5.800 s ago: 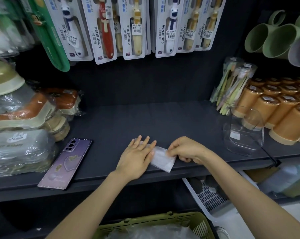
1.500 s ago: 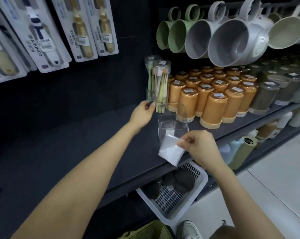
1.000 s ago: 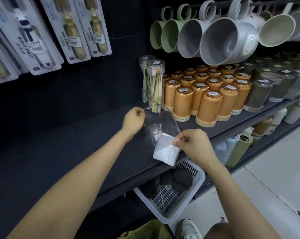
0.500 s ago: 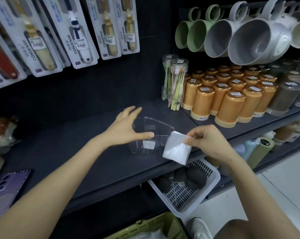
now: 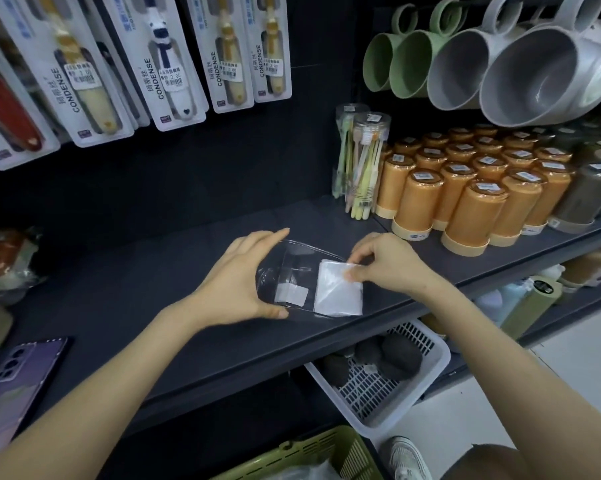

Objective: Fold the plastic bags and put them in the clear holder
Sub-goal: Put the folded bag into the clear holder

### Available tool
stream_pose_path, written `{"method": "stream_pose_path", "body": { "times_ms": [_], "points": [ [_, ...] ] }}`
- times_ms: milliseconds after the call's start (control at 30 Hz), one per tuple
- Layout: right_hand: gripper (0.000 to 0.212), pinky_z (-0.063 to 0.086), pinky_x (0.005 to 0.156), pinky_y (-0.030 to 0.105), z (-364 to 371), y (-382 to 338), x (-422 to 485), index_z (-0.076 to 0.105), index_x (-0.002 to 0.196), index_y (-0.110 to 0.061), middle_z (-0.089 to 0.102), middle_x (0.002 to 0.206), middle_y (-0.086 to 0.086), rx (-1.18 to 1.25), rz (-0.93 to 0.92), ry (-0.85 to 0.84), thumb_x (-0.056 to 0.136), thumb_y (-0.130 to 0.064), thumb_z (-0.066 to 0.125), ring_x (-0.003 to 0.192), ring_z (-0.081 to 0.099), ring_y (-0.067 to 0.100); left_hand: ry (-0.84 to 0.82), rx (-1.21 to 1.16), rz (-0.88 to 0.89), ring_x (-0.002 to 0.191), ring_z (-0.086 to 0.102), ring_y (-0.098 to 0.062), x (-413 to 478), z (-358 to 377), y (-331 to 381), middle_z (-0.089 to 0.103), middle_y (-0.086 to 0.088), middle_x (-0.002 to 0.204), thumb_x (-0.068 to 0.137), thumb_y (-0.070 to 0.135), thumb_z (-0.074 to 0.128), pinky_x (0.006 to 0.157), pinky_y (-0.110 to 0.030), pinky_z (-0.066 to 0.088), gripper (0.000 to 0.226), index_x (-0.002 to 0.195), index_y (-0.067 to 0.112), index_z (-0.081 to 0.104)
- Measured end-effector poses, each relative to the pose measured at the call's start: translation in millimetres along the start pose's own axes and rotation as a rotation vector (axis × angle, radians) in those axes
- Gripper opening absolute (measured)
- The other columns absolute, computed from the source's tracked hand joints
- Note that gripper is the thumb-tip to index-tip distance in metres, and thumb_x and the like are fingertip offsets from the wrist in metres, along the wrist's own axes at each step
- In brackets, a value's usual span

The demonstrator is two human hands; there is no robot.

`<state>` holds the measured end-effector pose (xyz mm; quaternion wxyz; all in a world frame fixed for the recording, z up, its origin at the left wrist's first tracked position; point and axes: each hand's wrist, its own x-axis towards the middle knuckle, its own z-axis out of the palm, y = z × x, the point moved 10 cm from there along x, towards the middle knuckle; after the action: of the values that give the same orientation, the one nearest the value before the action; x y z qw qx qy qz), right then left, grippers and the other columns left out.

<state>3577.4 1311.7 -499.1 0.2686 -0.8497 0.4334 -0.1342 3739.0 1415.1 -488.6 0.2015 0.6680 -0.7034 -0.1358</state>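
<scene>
The left hand (image 5: 236,282) grips the clear holder (image 5: 292,268) on the shelf (image 5: 146,292). The right hand (image 5: 389,265) pinches the folded bag (image 5: 337,292) at its mouth. Pushed in crooked, the bag may pop open or catch the rim.

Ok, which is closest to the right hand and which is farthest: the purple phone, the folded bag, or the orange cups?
1. Folded bag: pinched in the right hand, at the clear holder.
2. Orange cups: on the shelf, behind and to the hand's right.
3. Purple phone: far off at the shelf's left end.
</scene>
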Motion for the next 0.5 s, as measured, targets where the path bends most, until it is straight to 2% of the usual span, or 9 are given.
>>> {"method": "stream_pose_path", "body": {
  "times_ms": [67, 167, 267, 333, 400, 500],
  "points": [
    [0.003, 0.039, 0.097, 0.041, 1, -9, -6, 0.074, 0.077, -0.028, 0.062, 0.107, -0.008, -0.092, -0.013, 0.099, 0.077, -0.026, 0.073, 0.107, 0.053, 0.024, 0.033, 0.002, 0.001, 0.132, 0.017, 0.001, -9, -3, -1, 0.022, 0.023, 0.140, 0.059, 0.040, 0.089, 0.104, -0.016, 0.017, 0.118, 0.148, 0.044, 0.012],
    [0.014, 0.032, 0.089, 0.033, 7, -18, -15, 0.076, 0.085, -0.024, 0.059, 0.121, -0.007, -0.149, -0.011, 0.194, 0.081, -0.019, 0.064, 0.111, 0.048, 0.025, 0.087, 0.021, 0.027, 0.127, 0.015, 0.006, -21, -6, 0, 0.020, 0.030, 0.134, 0.057, 0.041, 0.089, 0.100, -0.011, 0.016, 0.116, 0.142, 0.051, 0.011],
    [0.016, 0.025, 0.085, 0.032, 11, -22, -20, 0.076, 0.087, -0.024, 0.057, 0.124, -0.007, -0.179, -0.013, 0.282, 0.084, -0.018, 0.061, 0.112, 0.046, 0.023, 0.163, 0.052, 0.045, 0.128, 0.019, 0.003, -35, -10, 2, 0.022, 0.029, 0.134, 0.054, 0.042, 0.090, 0.100, -0.014, 0.020, 0.115, 0.140, 0.051, 0.015],
    [0.014, 0.023, 0.082, 0.031, 13, -26, -26, 0.077, 0.088, -0.022, 0.059, 0.121, -0.005, -0.190, -0.017, 0.367, 0.084, -0.018, 0.064, 0.110, 0.048, 0.025, 0.214, 0.065, 0.039, 0.132, 0.022, -0.003, -45, -13, 2, 0.025, 0.026, 0.137, 0.053, 0.041, 0.091, 0.100, -0.020, 0.024, 0.114, 0.140, 0.050, 0.017],
    [0.008, 0.022, 0.079, 0.032, 17, -34, -34, 0.078, 0.081, -0.020, 0.065, 0.113, 0.001, -0.188, -0.045, 0.441, 0.076, -0.015, 0.074, 0.100, 0.054, 0.031, 0.244, 0.065, 0.033, 0.133, 0.023, -0.005, -54, -14, 1, 0.027, 0.024, 0.138, 0.052, 0.040, 0.092, 0.099, -0.022, 0.025, 0.115, 0.141, 0.049, 0.019],
    [0.018, 0.032, 0.072, 0.037, 33, -42, -41, 0.076, 0.067, -0.021, 0.069, 0.095, 0.006, -0.221, -0.077, 0.479, 0.057, -0.012, 0.088, 0.080, 0.061, 0.034, 0.262, 0.078, 0.042, 0.131, 0.026, -0.006, -64, -15, 0, 0.030, 0.022, 0.139, 0.050, 0.043, 0.091, 0.097, -0.023, 0.028, 0.116, 0.144, 0.047, 0.023]
  ]
}}
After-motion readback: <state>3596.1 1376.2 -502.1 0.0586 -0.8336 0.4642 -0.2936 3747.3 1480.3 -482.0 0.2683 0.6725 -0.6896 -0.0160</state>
